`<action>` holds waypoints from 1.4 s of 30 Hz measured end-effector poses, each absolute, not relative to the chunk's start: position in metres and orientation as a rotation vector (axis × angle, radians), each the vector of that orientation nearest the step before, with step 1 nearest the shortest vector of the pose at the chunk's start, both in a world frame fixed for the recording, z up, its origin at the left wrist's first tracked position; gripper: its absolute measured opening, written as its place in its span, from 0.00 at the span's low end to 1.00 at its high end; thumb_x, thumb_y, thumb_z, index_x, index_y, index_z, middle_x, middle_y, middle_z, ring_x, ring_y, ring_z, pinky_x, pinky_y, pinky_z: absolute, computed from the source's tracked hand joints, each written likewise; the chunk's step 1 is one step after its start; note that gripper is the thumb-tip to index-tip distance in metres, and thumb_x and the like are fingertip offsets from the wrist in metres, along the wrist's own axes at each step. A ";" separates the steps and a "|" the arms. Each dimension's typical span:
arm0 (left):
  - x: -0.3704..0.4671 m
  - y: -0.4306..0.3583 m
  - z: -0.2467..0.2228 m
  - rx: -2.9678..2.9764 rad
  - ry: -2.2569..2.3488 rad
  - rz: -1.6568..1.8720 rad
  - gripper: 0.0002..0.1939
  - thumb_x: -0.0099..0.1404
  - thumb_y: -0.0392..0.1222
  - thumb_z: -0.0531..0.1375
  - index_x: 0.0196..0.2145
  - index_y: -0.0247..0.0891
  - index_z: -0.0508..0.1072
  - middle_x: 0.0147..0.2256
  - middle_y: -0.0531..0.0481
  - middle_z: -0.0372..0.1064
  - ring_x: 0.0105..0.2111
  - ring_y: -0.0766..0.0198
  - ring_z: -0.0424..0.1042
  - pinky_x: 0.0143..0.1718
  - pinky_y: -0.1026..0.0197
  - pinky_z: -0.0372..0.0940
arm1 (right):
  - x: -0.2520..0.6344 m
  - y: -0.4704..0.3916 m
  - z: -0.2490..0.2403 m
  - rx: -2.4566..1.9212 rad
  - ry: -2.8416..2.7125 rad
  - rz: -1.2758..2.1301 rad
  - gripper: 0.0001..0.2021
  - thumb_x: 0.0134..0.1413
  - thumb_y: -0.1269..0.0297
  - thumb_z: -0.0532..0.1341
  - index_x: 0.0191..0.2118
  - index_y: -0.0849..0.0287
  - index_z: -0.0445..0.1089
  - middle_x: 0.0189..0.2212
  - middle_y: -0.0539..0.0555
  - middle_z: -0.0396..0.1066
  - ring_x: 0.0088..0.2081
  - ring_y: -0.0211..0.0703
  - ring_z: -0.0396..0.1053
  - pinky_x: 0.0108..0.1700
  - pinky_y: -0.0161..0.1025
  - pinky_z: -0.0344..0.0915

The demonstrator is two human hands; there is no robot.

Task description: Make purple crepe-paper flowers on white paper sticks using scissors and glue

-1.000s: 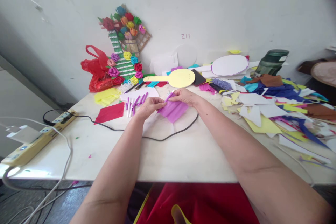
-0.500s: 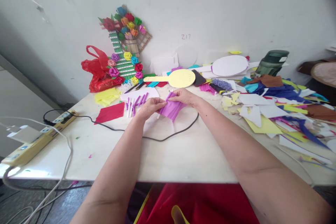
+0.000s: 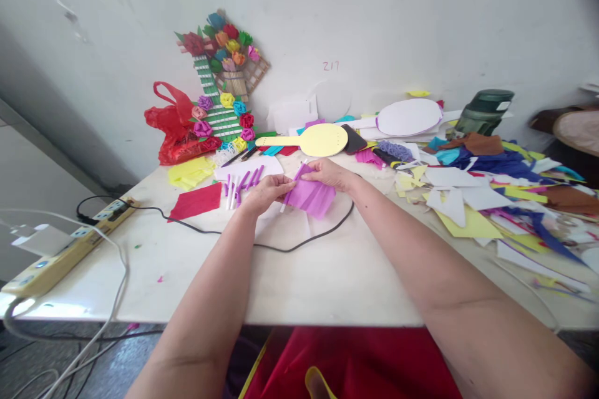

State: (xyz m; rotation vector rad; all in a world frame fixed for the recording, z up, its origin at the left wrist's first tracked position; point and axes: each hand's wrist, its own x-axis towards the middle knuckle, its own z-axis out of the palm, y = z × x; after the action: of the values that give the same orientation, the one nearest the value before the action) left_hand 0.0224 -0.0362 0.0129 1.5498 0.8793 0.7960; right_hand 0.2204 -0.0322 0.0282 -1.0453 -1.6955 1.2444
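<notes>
Between my two hands is a piece of purple crepe paper (image 3: pixel 314 198), with a thin white paper stick (image 3: pixel 284 204) lying along its left edge. My left hand (image 3: pixel 271 192) pinches the stick and the paper's edge from the left. On the upper side, my right hand (image 3: pixel 327 173) pinches the top edge of the purple paper near the stick's upper end. Just left of my left hand lie several short purple and white sticks (image 3: pixel 242 186) on a white sheet (image 3: pixel 262 167). A red crepe paper piece (image 3: pixel 195 202) is further left.
A black cable (image 3: pixel 290 250) loops across the table to a power strip (image 3: pixel 70 249). Behind my hands lies a yellow paddle-shaped cutout (image 3: pixel 324 140). Paper scraps (image 3: pixel 468 199) heap on the right near a green bottle (image 3: pixel 485 112). Paper flowers (image 3: pixel 229 100) and a red bag (image 3: pixel 175 131) stand back left.
The loose part of the purple paper has spread out further to the right and down. Both hands stay in nearly the same place.
</notes>
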 end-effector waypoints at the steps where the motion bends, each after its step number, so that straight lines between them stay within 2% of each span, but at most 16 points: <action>1: 0.022 -0.036 0.013 1.553 0.887 0.796 0.20 0.47 0.52 0.65 0.29 0.32 0.69 0.22 0.53 0.63 0.22 0.70 0.64 0.27 0.64 0.63 | 0.220 -0.033 0.029 -1.045 -1.697 1.240 0.07 0.37 0.66 0.67 0.27 0.62 0.73 0.22 0.50 0.71 0.25 0.38 0.67 0.28 0.33 0.62; 12: 0.025 -0.035 0.013 1.548 0.891 0.814 0.19 0.46 0.51 0.66 0.28 0.34 0.68 0.21 0.55 0.62 0.21 0.70 0.64 0.26 0.64 0.61 | 0.217 -0.036 0.032 -1.053 -1.757 1.130 0.06 0.38 0.65 0.65 0.25 0.62 0.72 0.20 0.49 0.69 0.25 0.38 0.65 0.26 0.32 0.60; 20: 0.026 -0.037 0.018 1.657 0.884 0.829 0.20 0.46 0.53 0.65 0.30 0.32 0.73 0.21 0.53 0.63 0.20 0.71 0.60 0.22 0.66 0.55 | 0.217 -0.036 0.032 -1.064 -1.789 1.022 0.10 0.40 0.60 0.63 0.21 0.62 0.68 0.17 0.47 0.63 0.22 0.34 0.59 0.23 0.32 0.55; 31: 0.027 -0.040 0.018 1.662 0.902 0.813 0.17 0.48 0.50 0.65 0.26 0.31 0.70 0.21 0.53 0.63 0.22 0.70 0.63 0.26 0.65 0.61 | 0.214 -0.037 0.029 -1.044 -1.803 1.038 0.15 0.40 0.54 0.62 0.21 0.63 0.64 0.17 0.45 0.57 0.20 0.30 0.53 0.22 0.31 0.50; 38: 0.027 -0.041 0.019 1.644 0.912 0.802 0.18 0.46 0.50 0.66 0.26 0.31 0.72 0.21 0.51 0.66 0.22 0.69 0.65 0.27 0.64 0.62 | 0.214 -0.039 0.031 -1.017 -1.832 1.084 0.15 0.40 0.55 0.63 0.22 0.64 0.65 0.17 0.45 0.58 0.20 0.30 0.55 0.22 0.31 0.52; 42: 0.026 -0.040 0.019 1.633 0.916 0.878 0.17 0.45 0.50 0.66 0.22 0.31 0.71 0.18 0.53 0.63 0.20 0.70 0.63 0.24 0.65 0.60 | 0.218 -0.035 0.029 -1.033 -1.812 1.083 0.14 0.39 0.56 0.64 0.25 0.64 0.68 0.20 0.47 0.64 0.22 0.33 0.60 0.24 0.31 0.57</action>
State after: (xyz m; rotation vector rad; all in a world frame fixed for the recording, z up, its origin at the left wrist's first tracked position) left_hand 0.0260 -0.0398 0.0194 1.6328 0.9158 0.8777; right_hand 0.2176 -0.0354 0.0291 -1.0333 -1.8118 1.0829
